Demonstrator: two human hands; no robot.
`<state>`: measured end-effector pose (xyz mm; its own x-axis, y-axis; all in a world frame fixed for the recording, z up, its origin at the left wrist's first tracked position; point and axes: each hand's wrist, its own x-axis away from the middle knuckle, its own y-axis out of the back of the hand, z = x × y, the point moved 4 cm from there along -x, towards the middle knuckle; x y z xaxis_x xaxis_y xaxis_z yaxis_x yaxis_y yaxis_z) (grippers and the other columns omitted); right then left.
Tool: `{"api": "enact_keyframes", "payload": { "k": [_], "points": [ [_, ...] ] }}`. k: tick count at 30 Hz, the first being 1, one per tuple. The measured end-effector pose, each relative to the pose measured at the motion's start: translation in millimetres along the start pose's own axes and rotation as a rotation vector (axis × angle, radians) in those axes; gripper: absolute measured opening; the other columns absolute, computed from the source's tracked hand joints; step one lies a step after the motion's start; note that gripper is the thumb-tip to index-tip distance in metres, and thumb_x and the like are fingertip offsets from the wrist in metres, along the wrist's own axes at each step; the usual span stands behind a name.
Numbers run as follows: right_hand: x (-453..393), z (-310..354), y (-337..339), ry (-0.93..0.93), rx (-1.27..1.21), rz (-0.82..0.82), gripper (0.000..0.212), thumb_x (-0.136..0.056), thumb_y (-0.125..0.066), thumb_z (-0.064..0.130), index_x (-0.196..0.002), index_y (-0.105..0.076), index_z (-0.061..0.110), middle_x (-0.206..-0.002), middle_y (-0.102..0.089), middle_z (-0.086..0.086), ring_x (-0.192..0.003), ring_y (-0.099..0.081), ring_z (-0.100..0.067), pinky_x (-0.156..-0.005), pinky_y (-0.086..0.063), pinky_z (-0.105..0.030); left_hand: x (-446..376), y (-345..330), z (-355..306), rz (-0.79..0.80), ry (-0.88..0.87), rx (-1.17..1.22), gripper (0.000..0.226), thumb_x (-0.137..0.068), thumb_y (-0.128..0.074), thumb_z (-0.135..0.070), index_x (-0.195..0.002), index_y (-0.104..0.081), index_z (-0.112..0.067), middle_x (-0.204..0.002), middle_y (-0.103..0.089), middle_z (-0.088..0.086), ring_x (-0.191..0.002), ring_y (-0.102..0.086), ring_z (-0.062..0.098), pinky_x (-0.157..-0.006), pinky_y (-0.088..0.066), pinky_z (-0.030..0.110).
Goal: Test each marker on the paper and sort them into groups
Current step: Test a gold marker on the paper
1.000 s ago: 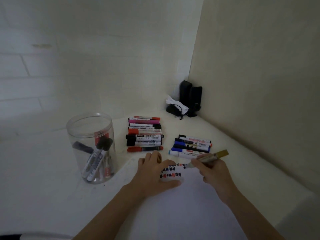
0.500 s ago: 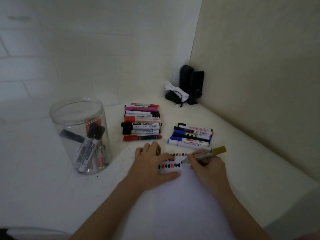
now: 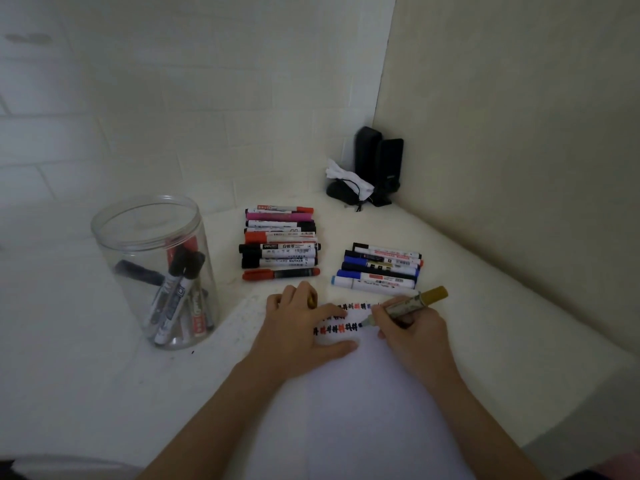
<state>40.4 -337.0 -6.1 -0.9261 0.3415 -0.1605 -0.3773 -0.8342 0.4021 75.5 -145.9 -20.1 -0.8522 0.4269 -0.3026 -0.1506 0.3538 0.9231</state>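
Head view: a person tests markers at a pale corner surface (image 3: 485,327), both forearms reaching in from below.
Right hand: the right hand (image 3: 412,332) pinches a gold-capped marker with a pale labelled barrel (image 3: 407,304), fingers curled round it.
Marker axis: the barrel slants from its gold end, up and to the right, down to a tip at lower left, which meets the white sheet of paper (image 3: 346,410) beside rows of small black, red and blue test marks (image 3: 341,318).
Left hand: the left hand (image 3: 301,329) lies flat on the paper with fingers spread, pinning it; something small and gold shows at its knuckles, unclear what.
Sorted groups: a left stack of red, pink and black markers (image 3: 280,240) lies beyond the left hand; a right stack of blue and black markers (image 3: 379,268) lies just beyond the right hand, clearly the nearer pile, long axes running left to right.
Untested stock: a clear round plastic jar (image 3: 156,268) with several markers stands well to the left.
Judgement: the test stroke appears under way; the marker must then go to one group.
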Motion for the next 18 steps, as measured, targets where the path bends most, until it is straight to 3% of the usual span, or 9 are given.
{"api": "enact_keyframes", "payload": {
  "k": [18],
  "points": [
    [-0.4, 0.8, 0.5, 0.026, 0.021, -0.008, 0.016, -0.085, -0.072, 0.023, -0.07, -0.067, 0.018, -0.059, -0.068, 0.008, -0.057, -0.065, 0.001, -0.055, -0.047, -0.006, 0.2, 1.6, -0.4, 0.008, 0.005, 0.005, 0.069, -0.07, -0.033, -0.088, -0.122, -0.052, -0.047, -0.097, -0.032, -0.01, -0.093, -0.031, 0.008, -0.088, -0.028, 0.032]
  ]
}}
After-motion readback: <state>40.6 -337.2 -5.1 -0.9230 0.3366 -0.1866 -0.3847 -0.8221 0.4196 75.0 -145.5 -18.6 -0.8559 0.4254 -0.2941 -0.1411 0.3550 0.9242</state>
